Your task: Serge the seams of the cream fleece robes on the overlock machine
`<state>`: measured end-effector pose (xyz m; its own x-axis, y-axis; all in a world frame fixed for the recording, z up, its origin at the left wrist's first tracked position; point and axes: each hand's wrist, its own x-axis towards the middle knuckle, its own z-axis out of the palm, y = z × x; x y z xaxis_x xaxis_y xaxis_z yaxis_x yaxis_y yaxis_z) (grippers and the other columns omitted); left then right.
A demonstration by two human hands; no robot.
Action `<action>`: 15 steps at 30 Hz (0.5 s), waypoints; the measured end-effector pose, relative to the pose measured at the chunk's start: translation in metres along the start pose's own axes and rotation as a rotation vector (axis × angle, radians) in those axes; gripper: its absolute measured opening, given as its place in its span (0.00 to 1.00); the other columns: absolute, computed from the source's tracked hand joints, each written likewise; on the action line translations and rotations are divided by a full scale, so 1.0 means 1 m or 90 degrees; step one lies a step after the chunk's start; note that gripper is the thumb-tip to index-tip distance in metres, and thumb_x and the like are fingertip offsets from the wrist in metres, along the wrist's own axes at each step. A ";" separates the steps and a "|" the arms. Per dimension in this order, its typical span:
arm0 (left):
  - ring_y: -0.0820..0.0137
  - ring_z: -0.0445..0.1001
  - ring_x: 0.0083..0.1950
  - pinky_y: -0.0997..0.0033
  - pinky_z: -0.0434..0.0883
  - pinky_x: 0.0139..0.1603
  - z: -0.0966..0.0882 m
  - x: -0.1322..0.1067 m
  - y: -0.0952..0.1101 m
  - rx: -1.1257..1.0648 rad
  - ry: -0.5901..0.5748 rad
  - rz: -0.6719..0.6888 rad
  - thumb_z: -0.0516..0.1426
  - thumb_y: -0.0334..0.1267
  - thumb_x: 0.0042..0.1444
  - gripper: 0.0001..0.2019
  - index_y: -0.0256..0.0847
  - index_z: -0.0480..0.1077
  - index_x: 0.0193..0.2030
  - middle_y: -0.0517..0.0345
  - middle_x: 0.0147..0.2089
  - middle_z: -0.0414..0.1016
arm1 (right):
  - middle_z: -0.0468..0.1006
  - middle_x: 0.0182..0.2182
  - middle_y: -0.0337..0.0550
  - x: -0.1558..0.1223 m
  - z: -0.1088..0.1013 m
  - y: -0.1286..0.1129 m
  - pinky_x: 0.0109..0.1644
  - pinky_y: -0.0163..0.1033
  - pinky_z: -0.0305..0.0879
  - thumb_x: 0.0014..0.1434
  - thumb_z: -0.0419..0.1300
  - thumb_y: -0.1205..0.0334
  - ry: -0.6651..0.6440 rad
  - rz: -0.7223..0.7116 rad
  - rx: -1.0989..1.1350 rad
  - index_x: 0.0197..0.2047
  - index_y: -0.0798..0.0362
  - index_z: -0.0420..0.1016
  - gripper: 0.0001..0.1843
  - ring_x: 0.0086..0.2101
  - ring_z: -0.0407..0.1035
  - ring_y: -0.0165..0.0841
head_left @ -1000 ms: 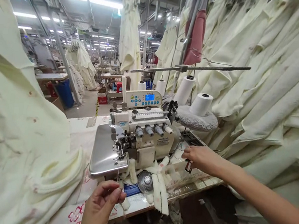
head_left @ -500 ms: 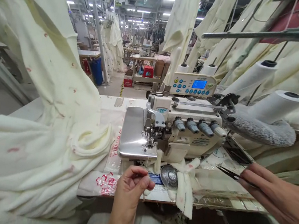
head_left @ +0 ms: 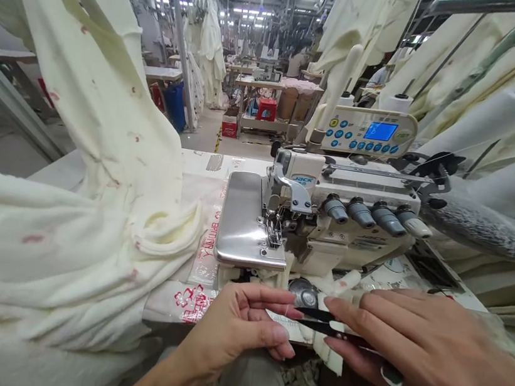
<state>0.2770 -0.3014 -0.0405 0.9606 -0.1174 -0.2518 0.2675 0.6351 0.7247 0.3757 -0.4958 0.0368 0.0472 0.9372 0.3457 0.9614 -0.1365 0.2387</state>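
Observation:
My left hand is in front of the overlock sewing machine, its fingers curled and the thumb bent in. A fine, faint thread runs at its fingertips. From the right, my right hand grips black thread snips. The two blades of the snips are apart and point at the left fingertips, close to the thread. Behind both hands is the machine's metal plate, with the needle and presser foot area at its right edge.
Cream fleece fabric with reddish marks is heaped on the left. Large white thread cones stand at the right beside grey fluffy material. Fabric strips lie by the machine's front. A control panel tops the machine.
My right hand has brought the snips leftward from the right side to the left fingertips. My left hand has moved slightly right, its fingers less bunched. The camera view has shifted.

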 end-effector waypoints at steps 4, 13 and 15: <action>0.73 0.76 0.24 0.79 0.71 0.27 0.001 0.000 0.006 0.012 -0.021 -0.041 0.69 0.32 0.38 0.20 0.36 0.77 0.42 0.51 0.31 0.79 | 0.70 0.20 0.36 0.011 -0.007 0.004 0.22 0.37 0.54 0.67 0.44 0.63 -0.007 -0.082 0.018 0.40 0.55 0.70 0.14 0.20 0.64 0.28; 0.73 0.75 0.23 0.78 0.71 0.27 0.008 0.003 0.015 0.037 -0.019 -0.075 0.69 0.33 0.38 0.19 0.37 0.78 0.41 0.54 0.25 0.79 | 0.68 0.20 0.38 0.016 -0.001 0.006 0.23 0.38 0.52 0.66 0.47 0.65 -0.025 -0.111 0.039 0.39 0.56 0.70 0.12 0.21 0.61 0.29; 0.74 0.76 0.24 0.79 0.71 0.27 0.007 0.003 0.017 0.041 -0.027 -0.071 0.68 0.32 0.38 0.18 0.38 0.78 0.40 0.51 0.34 0.80 | 0.68 0.20 0.38 0.015 -0.003 0.004 0.23 0.38 0.51 0.65 0.46 0.67 -0.030 -0.122 0.033 0.39 0.57 0.71 0.12 0.21 0.61 0.29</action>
<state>0.2848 -0.2966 -0.0247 0.9267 -0.2177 -0.3062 0.3755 0.5664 0.7336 0.3800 -0.4828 0.0456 -0.1261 0.9588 0.2547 0.9667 0.0612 0.2484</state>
